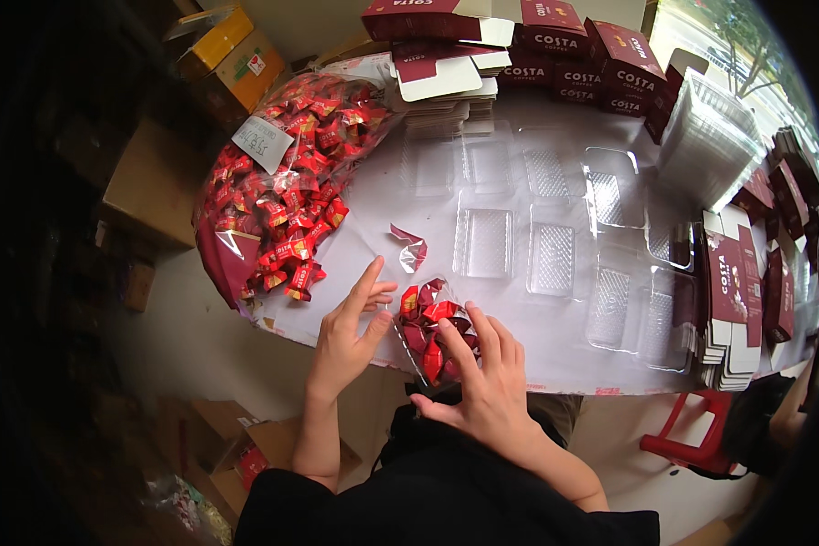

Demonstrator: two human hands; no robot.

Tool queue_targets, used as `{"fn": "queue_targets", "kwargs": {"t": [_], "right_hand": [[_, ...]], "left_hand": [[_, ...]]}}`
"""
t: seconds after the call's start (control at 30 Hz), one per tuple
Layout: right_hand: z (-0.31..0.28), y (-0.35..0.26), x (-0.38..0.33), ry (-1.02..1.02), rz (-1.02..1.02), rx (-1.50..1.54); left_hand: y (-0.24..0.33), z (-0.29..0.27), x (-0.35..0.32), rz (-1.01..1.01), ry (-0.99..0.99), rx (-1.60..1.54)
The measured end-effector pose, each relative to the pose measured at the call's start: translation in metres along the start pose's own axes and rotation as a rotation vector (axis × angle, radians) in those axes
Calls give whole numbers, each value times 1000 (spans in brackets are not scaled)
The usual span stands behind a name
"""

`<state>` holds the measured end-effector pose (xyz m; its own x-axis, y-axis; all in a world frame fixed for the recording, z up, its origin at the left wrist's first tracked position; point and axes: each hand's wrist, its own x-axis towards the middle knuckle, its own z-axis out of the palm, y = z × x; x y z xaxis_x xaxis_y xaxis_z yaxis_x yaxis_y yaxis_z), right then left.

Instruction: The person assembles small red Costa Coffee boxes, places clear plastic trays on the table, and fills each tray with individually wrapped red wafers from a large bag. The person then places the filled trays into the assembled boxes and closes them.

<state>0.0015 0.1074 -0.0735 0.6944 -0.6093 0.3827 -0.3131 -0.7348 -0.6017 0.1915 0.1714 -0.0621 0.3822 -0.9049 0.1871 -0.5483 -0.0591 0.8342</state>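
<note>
Both hands, left (348, 332) and right (487, 382), spread flat; fingers rest on a clear tray (432, 332) of red-wrapped candies

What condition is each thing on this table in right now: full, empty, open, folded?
Big candy bag: open, heaped with red wrapped candies.
Clear tray under the hands: partly filled with red candies.
Other clear trays: empty, laid out on the table.
Stacked clear trays: nested, empty.
Flat cartons: unfolded, piled.
Left hand: open, fingers at the tray's edge.
Right hand: open, resting on the candies.
</note>
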Motion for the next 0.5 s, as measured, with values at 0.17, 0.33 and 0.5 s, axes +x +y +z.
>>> {"fn": "queue_targets", "kwargs": {"t": [0.17, 0.33, 0.5], "right_hand": [[-4, 5, -4, 44, 65, -16], [-10, 21, -13, 86, 63, 153], [-27, 35, -25, 191, 43, 241]], "left_hand": [[15, -5, 4, -119, -160, 206], [36, -18, 38, 13, -176, 464], [81, -29, 161, 422, 122, 643]]}}
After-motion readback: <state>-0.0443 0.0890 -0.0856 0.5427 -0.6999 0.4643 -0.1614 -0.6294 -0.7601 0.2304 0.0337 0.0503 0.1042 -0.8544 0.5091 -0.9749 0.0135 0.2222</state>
